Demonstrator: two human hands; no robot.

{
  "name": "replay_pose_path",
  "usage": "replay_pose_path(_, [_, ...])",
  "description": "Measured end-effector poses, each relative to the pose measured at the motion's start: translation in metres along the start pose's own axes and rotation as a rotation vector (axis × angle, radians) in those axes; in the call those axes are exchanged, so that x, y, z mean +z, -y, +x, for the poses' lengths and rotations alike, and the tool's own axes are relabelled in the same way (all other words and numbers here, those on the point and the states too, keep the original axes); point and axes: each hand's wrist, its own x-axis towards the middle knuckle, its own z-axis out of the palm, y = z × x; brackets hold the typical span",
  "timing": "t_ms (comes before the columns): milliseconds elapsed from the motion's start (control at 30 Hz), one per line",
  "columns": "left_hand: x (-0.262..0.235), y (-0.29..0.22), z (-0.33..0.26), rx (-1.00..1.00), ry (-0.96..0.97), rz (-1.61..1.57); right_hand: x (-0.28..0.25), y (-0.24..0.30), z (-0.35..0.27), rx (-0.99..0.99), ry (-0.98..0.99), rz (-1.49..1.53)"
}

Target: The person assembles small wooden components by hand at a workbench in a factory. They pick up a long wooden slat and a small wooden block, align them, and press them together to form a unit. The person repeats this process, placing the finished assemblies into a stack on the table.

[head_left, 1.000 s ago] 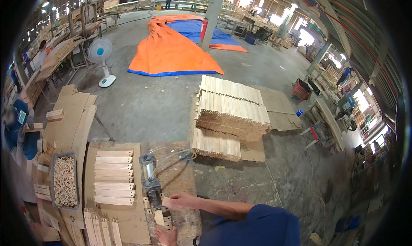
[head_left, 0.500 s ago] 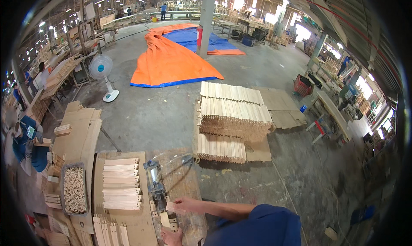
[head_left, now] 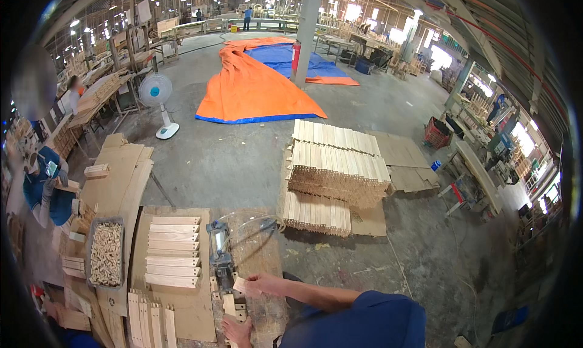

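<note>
My right hand (head_left: 266, 283) pinches a short pale wooden block (head_left: 242, 286) beside the end of a pneumatic clamp (head_left: 220, 254) with a clear cylinder. Lower down, my left hand (head_left: 237, 331) has its fingers closed around the near end of a pale wooden slat (head_left: 228, 304) lying in the jig in line with the clamp. Drilled wooden stop blocks (head_left: 241, 314) line the jig. Left of the clamp, a row of angled wooden slats (head_left: 173, 253) lies on cardboard, and more slats with dowels in their ends (head_left: 156, 322) lie nearer me.
A grey bin of wooden dowels (head_left: 105, 251) stands farther left, and a co-worker (head_left: 51, 184) in gloves handles wood beyond it. Stacked slats (head_left: 337, 166) sit on floor cardboard ahead. A fan (head_left: 159, 102), an orange and blue tarp (head_left: 255, 93) and a pillar (head_left: 308, 32) stand farther off.
My view has shifted a little, so the background sits farther right. Both hands keep nearly the same places at the jig, the right still with the short block.
</note>
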Motion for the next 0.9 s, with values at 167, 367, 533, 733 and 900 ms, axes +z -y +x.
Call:
replay_pose_path(167, [0.0, 0.015, 0.003, 0.024, -0.047, -0.078, -0.011, 0.006, 0.007, -0.013, 0.04, 0.03])
replay_pose_path(367, [-0.018, 0.036, 0.027, 0.153, -0.259, -0.291, -0.023, 0.031, 0.02, -0.095, -0.096, -0.024])
replay_pose_path(533, [-0.066, 0.011, 0.003, 0.546, -0.345, -0.342, -0.026, 0.044, 0.006, 0.023, -0.021, -0.006])
replay_pose_path(733, [-0.087, -0.008, -0.002, 0.541, -0.335, -0.265, -0.019, 0.049, 0.021, 0.007, 0.026, -0.069])
replay_pose_path(900, [-0.094, -0.023, 0.005, 0.547, -0.342, -0.281, -0.025, 0.056, 0.029, 0.003, 0.03, -0.022])
